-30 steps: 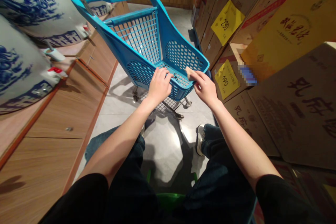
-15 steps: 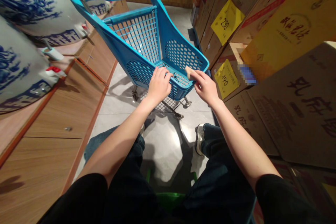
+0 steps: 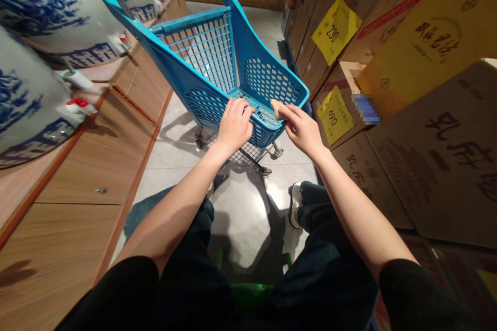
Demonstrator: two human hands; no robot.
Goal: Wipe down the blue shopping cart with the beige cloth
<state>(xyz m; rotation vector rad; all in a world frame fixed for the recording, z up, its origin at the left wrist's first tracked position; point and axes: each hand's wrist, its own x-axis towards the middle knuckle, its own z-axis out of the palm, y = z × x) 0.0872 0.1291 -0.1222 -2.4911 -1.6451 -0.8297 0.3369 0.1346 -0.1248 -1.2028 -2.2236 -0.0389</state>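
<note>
A blue plastic shopping cart (image 3: 217, 62) stands tilted on the grey floor in front of me, its handle at the far top. My left hand (image 3: 233, 125) grips the cart's near front rim, fingers curled over the edge. My right hand (image 3: 301, 129) pinches a small beige pad (image 3: 276, 108) and presses it against the rim just right of the left hand. My knees in dark trousers and a green stool edge (image 3: 252, 292) show at the bottom.
Large blue-and-white ceramic jars (image 3: 42, 15) sit on a wooden counter (image 3: 77, 176) at the left. Stacked cardboard boxes (image 3: 435, 150) with yellow price tags (image 3: 334, 31) line the right. A narrow tiled aisle runs between them.
The cart and both hands have shifted slightly left and up in view. The right hand's pad has slid a little left along the rim.
</note>
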